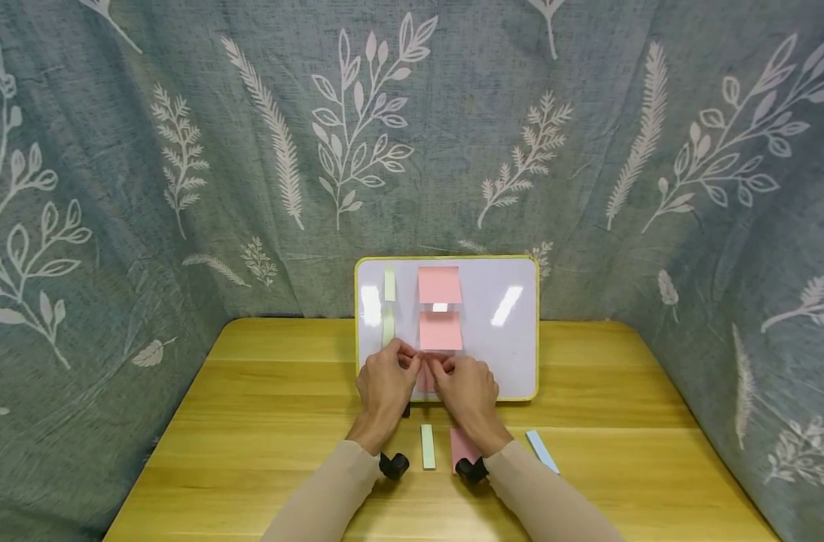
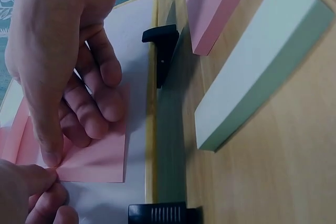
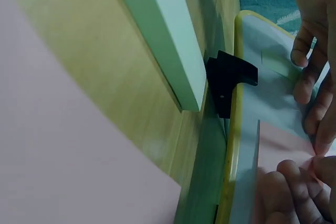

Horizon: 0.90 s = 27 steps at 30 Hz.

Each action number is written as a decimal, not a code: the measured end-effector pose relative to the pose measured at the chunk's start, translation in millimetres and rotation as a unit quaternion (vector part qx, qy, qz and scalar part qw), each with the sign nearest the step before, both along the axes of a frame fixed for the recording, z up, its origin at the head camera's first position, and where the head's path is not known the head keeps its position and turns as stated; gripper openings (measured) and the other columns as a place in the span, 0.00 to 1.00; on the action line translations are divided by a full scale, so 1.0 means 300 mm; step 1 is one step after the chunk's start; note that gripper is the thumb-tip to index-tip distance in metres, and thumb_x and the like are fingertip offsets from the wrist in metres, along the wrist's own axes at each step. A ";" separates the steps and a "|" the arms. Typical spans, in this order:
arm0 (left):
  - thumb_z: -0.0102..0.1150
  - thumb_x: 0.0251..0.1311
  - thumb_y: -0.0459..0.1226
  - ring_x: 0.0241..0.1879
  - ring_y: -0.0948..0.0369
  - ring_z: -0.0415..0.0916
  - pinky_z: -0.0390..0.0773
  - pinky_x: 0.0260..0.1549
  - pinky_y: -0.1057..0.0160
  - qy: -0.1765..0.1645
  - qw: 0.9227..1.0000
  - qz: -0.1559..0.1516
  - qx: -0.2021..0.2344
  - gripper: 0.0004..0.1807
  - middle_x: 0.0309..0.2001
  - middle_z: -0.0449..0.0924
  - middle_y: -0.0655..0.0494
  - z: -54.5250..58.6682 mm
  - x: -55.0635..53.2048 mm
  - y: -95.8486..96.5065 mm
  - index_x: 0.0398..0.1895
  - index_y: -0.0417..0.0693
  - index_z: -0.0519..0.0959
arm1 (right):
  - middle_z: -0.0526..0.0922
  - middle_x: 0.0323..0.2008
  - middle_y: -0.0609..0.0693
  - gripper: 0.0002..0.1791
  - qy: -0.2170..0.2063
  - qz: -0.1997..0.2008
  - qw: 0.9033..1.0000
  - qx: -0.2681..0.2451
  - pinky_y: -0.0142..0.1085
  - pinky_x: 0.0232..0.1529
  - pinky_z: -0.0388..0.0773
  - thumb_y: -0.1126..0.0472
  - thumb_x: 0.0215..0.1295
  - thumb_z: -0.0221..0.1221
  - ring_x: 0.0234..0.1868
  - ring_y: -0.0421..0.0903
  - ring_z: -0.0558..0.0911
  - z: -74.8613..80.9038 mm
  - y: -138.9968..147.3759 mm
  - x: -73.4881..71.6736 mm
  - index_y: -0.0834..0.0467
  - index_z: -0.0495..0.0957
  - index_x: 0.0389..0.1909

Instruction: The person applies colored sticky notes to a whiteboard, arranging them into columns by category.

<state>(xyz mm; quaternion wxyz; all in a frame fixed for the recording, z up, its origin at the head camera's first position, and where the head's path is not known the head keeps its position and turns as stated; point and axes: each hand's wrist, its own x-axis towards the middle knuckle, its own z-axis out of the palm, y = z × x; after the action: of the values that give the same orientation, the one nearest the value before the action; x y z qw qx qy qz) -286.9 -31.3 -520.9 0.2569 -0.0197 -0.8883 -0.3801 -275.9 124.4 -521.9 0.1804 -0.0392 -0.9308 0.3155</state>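
Observation:
At the lower middle of a yellow-edged whiteboard (image 1: 503, 339), both hands hold a pink sticky note (image 2: 100, 163) near its upper edge. My left hand (image 1: 388, 384) pinches it between thumb and forefinger. Close beside, my right hand (image 1: 468, 388) pinches the same edge, and the thumbs nearly meet. In the right wrist view the right hand's curled fingers (image 3: 286, 187) lie over the note. The note's lower part lies against or just over the board; which one I cannot tell. Above it two pink notes (image 1: 439, 284) are stuck in a column, with two narrow green notes (image 1: 389, 286) to their left.
On the wooden table (image 1: 270, 421) before the board lie a narrow green pad (image 1: 428, 447), a pink pad (image 1: 461, 446) partly under the right wrist, and a blue pad (image 1: 542, 452). Black feet (image 2: 164, 51) support the board's bottom edge. A patterned curtain (image 1: 419, 135) hangs behind.

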 end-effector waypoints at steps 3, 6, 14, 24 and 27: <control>0.83 0.72 0.48 0.26 0.57 0.89 0.75 0.21 0.60 0.000 1.000 0.000 -0.001 0.10 0.30 0.95 0.65 -0.003 0.001 0.003 0.35 0.60 0.90 | 0.90 0.22 0.45 0.25 0.008 -0.012 1.000 0.003 0.45 0.23 0.77 0.36 0.79 0.72 0.25 0.51 0.88 -0.004 0.000 -0.006 0.44 0.93 0.22; 0.83 0.72 0.49 0.26 0.58 0.89 0.75 0.21 0.61 -0.001 1.000 0.000 -0.001 0.10 0.30 0.95 0.66 -0.005 0.001 0.004 0.35 0.61 0.90 | 0.91 0.21 0.45 0.25 0.013 -0.017 1.000 -0.001 0.46 0.23 0.78 0.37 0.78 0.73 0.25 0.52 0.89 -0.009 0.001 -0.008 0.44 0.94 0.21; 0.84 0.71 0.48 0.25 0.60 0.88 0.75 0.21 0.62 0.003 1.000 -0.006 -0.003 0.10 0.29 0.95 0.65 -0.002 -0.004 -0.001 0.35 0.60 0.90 | 0.93 0.25 0.46 0.22 0.015 -0.031 0.999 0.000 0.46 0.25 0.77 0.37 0.75 0.75 0.27 0.53 0.90 -0.012 0.006 -0.015 0.45 0.96 0.25; 0.86 0.69 0.47 0.29 0.58 0.92 0.76 0.23 0.61 0.004 1.000 -0.013 -0.003 0.10 0.30 0.95 0.66 0.007 -0.006 -0.011 0.36 0.60 0.91 | 0.88 0.22 0.48 0.22 0.074 -0.051 0.996 0.011 0.41 0.21 0.66 0.37 0.68 0.81 0.21 0.52 0.83 -0.021 0.014 -0.017 0.49 0.86 0.27; 0.86 0.69 0.47 0.29 0.58 0.92 0.76 0.23 0.61 0.004 1.000 -0.014 0.000 0.10 0.30 0.95 0.66 0.008 -0.007 -0.012 0.36 0.60 0.91 | 0.84 0.22 0.50 0.27 0.095 -0.058 0.994 0.016 0.43 0.22 0.67 0.36 0.66 0.82 0.22 0.54 0.82 -0.027 0.015 -0.021 0.51 0.82 0.31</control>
<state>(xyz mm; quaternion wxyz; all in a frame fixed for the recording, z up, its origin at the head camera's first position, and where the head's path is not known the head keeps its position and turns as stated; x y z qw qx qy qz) -288.9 -35.0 -518.6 0.2549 -0.0334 -0.8871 -0.3834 -282.3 128.9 -530.0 0.2867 -0.0599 -0.9104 0.2923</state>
